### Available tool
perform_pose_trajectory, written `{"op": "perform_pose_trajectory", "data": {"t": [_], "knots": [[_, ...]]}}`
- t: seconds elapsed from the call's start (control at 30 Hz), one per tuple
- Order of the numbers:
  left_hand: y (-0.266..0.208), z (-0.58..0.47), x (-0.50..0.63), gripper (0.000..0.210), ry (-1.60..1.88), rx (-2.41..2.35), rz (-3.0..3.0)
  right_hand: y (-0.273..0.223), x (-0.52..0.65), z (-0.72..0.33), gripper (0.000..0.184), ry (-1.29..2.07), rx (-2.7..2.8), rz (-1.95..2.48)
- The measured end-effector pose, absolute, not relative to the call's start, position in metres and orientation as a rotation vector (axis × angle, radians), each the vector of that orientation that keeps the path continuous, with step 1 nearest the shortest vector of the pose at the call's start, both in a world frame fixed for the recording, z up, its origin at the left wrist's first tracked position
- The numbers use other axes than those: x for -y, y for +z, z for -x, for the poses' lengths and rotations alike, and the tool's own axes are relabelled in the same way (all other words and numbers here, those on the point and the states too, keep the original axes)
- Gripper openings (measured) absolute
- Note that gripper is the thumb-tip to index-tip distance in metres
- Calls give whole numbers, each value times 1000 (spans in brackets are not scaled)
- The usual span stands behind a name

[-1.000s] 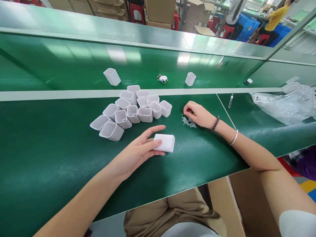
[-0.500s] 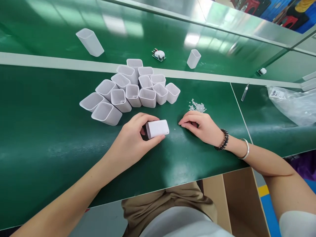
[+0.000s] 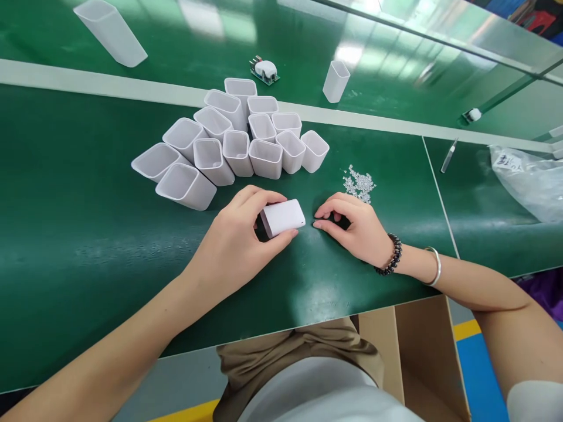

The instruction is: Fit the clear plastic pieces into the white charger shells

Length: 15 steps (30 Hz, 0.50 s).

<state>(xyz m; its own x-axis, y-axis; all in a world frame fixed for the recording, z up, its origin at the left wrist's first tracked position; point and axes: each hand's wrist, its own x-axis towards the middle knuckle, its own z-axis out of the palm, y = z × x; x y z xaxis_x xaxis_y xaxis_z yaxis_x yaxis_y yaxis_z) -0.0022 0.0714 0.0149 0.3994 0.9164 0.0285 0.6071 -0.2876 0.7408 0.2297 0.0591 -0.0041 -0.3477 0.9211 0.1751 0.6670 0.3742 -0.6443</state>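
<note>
My left hand (image 3: 237,240) is closed around a white plastic housing (image 3: 284,217) lying on its side, thumb below and fingers above. Its closed end, with a tiny hole near one corner, points to the right. Just right of that end is my right hand (image 3: 352,225), thumb and forefinger brought together in a pinch. Whatever sits between those fingertips is too small to make out. Beyond my right hand lies a loose pile of small clear pieces (image 3: 359,184). Several white open-topped housings (image 3: 265,159) stand in a cluster behind my left hand.
Beyond the pale strip (image 3: 373,122) are a tall white housing (image 3: 112,34), a small circuit board with a white dome (image 3: 265,70) and a shorter housing (image 3: 336,82). On the right lie a pen-like tool (image 3: 448,157) and a clear plastic bag (image 3: 528,181). A cardboard box (image 3: 426,357) stands below the table edge.
My right hand has shifted slightly left, nearer the housing. A tiny clear piece that lay on the table by its fingertips no longer shows there. The camera view has tilted a little.
</note>
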Motion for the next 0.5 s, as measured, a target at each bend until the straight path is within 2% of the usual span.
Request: {"op": "perform_pose_trajectory", "data": {"t": [0.3,0.5], "knots": [[15,0,-71,32,609,-1270,-2006,-4,-64,-234,15,642,2243,1216],[14,1,-72,32,605,-1273,-2001,-3,-65,-238,14,668,2221,1193]]}}
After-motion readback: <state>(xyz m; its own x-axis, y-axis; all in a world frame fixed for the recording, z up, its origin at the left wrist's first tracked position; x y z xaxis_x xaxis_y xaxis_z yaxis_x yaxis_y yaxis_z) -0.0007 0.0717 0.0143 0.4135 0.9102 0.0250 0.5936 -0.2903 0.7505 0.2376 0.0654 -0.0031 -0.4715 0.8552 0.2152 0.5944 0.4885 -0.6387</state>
